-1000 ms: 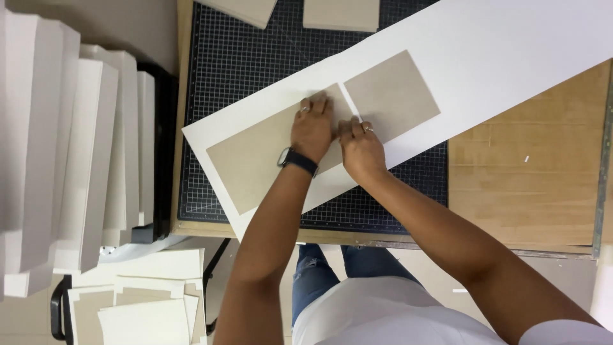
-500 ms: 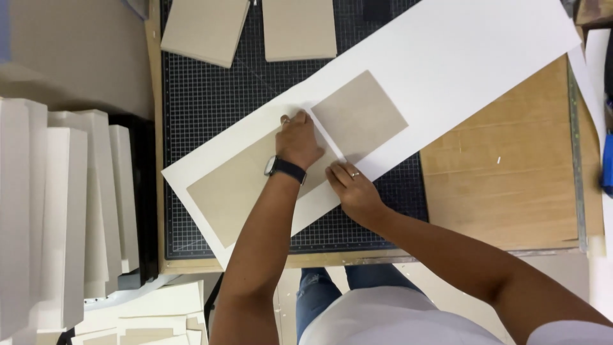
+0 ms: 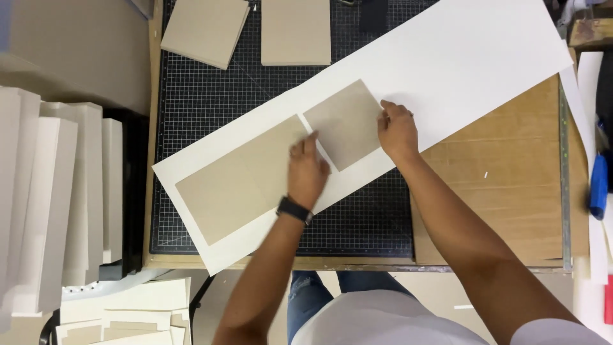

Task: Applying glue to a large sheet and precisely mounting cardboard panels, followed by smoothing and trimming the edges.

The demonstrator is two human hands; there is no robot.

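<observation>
A long white paper sheet (image 3: 447, 70) lies slantwise across a black grid cutting mat (image 3: 357, 217). Two tan boards rest on it: a large one (image 3: 236, 182) to the left and a smaller one (image 3: 348, 121) to the right, with a narrow gap between them. My left hand (image 3: 308, 172), with a dark wristwatch, presses flat on the large board's right end near the gap. My right hand (image 3: 397, 131) lies with spread fingers on the smaller board's right edge.
Two more tan boards (image 3: 205, 29) (image 3: 295, 32) lie at the mat's far edge. White folded boards (image 3: 57, 191) stand stacked at the left, cream sheets (image 3: 121, 313) below them. A wooden tabletop (image 3: 504, 185) extends right, with a blue tool (image 3: 598, 185) at its edge.
My right hand moved from the gap area to the smaller board's right edge. My left hand slid down onto the large board. The view shifted.
</observation>
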